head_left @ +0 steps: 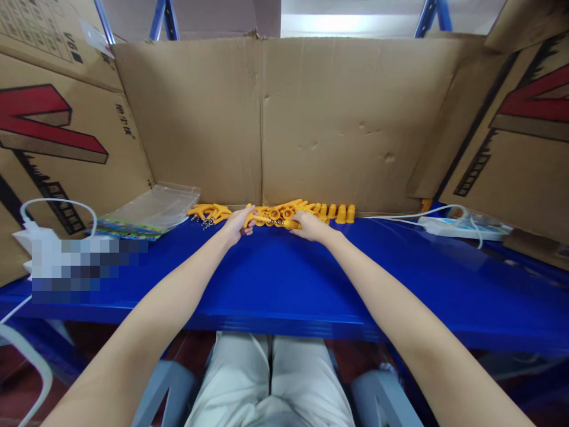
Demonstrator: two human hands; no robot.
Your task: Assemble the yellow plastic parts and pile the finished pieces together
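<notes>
Both my arms reach out over the blue table (275,284) to a pile of small orange plastic parts (278,212) at its far edge. My left hand (236,224) has its fingers closed on a Y-shaped orange piece (254,218). My right hand (307,225) grips another orange piece (291,224) at the front of the pile. A row of small orange cones (340,212) stands upright just right of the pile. More Y-shaped orange pieces with metal rings (208,212) lie to the left.
A cardboard wall (284,118) closes off the back, with printed cartons at both sides. A stack of clear plastic bags (151,210) lies at left, beside a white charger with a cable (33,237). A white power strip (462,226) sits at right.
</notes>
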